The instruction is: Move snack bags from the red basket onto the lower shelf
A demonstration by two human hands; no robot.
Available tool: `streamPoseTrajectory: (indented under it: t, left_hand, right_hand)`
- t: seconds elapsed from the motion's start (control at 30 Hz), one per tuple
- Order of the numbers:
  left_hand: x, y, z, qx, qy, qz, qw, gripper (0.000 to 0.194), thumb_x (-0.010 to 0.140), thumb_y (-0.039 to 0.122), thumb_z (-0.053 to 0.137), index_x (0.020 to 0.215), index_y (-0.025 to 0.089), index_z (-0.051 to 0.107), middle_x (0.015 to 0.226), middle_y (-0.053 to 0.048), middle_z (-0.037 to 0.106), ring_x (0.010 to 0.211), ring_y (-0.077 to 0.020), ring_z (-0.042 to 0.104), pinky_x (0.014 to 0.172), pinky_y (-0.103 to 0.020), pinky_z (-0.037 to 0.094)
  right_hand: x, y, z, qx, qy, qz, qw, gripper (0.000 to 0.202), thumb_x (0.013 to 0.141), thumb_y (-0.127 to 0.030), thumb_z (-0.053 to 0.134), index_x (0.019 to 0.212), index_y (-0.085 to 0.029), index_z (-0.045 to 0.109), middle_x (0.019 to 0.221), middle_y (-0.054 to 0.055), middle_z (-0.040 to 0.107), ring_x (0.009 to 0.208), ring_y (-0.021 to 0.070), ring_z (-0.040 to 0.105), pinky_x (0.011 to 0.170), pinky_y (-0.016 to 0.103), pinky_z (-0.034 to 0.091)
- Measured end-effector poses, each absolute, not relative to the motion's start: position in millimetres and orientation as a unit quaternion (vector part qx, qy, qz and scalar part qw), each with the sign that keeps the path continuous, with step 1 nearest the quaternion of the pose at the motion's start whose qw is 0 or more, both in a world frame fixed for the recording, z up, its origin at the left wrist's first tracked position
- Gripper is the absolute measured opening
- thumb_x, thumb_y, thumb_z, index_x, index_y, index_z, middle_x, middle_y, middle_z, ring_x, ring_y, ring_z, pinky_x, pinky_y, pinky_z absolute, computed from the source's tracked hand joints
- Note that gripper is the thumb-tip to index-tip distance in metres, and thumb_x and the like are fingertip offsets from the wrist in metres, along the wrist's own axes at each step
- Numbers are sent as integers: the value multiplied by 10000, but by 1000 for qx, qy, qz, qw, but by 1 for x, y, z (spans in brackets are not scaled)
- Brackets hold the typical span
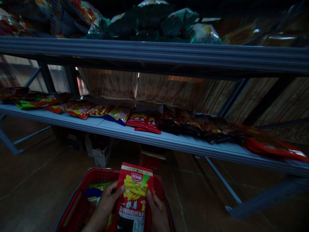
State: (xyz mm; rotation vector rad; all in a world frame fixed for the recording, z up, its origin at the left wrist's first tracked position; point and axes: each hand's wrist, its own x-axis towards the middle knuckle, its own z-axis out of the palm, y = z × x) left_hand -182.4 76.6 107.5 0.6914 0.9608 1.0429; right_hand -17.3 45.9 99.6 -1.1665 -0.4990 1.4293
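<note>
A red snack bag [135, 196] with yellow sticks and green onion printed on it is held upright between both hands. My left hand [107, 201] grips its left edge, thumb on the front. On the right edge, my right hand [156, 209] pinches it the same way; the fingers behind the bag are hidden. Below the hands stands a red shopping basket [72, 204], with blue, green and yellow packets [94, 192] inside. Two similar red bags [142, 120] lie on the lower shelf ahead.
A lower metal shelf [96, 125] carries a row of snack bags, dark ones [193, 124] to the right. More bags fill the upper shelf [154, 53]. Boxes [101, 154] sit underneath, near slanted shelf legs [222, 183].
</note>
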Motion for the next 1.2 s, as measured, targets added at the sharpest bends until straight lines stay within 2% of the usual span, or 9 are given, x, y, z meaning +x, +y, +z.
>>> streamPoseTrajectory:
  t: [0.33,0.57,0.7,0.8,0.87,0.93,1.03,1.1,1.2]
  left_hand:
    - [-177,68,118,236,419,477,736,379,588,324,757,905,136,667,781,-83,729,730,-249,682,651,-338,535]
    - [-177,66,119,209,428,470,743,394,590,302,759,931,139,648,877,-95,725,825,-260,674,745,-346,527]
    - [-176,64,118,224,418,452,755,355,635,314,730,917,116,642,855,-123,724,832,-279,672,761,-374,516]
    - [-175,64,120,205,430,447,757,373,598,316,755,888,113,637,822,-132,726,807,-294,676,764,-391,513]
    - [-175,64,121,184,432,448,761,396,555,312,782,865,117,631,804,-130,728,800,-300,677,768,-391,512]
    - [-175,64,123,164,429,449,766,404,530,300,796,849,122,624,789,-123,729,805,-307,676,773,-396,512]
    - [-175,64,125,141,427,442,776,425,523,291,798,874,129,620,785,-118,730,823,-326,669,758,-423,517]
    - [-175,64,126,132,423,435,784,449,526,296,794,907,138,617,803,-113,731,842,-330,664,747,-431,521]
    - [-176,66,127,126,425,434,785,442,532,295,788,908,144,610,819,-113,729,850,-331,662,728,-435,526]
  right_hand:
    - [-17,45,92,-505,-199,614,573,469,573,-486,726,877,-132,681,741,73,735,717,262,678,637,354,547]
    - [-8,46,88,-483,-255,617,567,454,636,-476,689,935,-135,675,784,87,737,743,247,676,689,362,536]
    - [-11,44,93,-469,-290,629,548,455,645,-485,678,940,-139,681,803,89,737,736,241,675,726,372,525]
    - [-15,42,99,-460,-317,635,533,464,651,-503,661,933,-136,685,839,97,735,768,249,670,731,367,524]
    - [-12,42,105,-471,-345,612,534,479,666,-516,639,959,-139,675,888,100,727,809,250,663,742,350,522]
    - [-1,43,112,-509,-367,550,551,547,674,-518,629,1089,-162,610,928,89,718,841,237,657,750,320,520]
    - [22,44,125,-575,-360,434,593,743,702,-532,594,1325,-211,349,967,67,707,873,214,651,761,297,517]
    - [35,43,132,-595,-349,395,607,771,726,-547,556,1363,-228,260,997,64,699,883,212,650,771,309,517]
    - [36,42,133,-608,-347,386,601,685,697,-560,577,1277,-226,431,985,70,707,867,230,653,756,312,520]
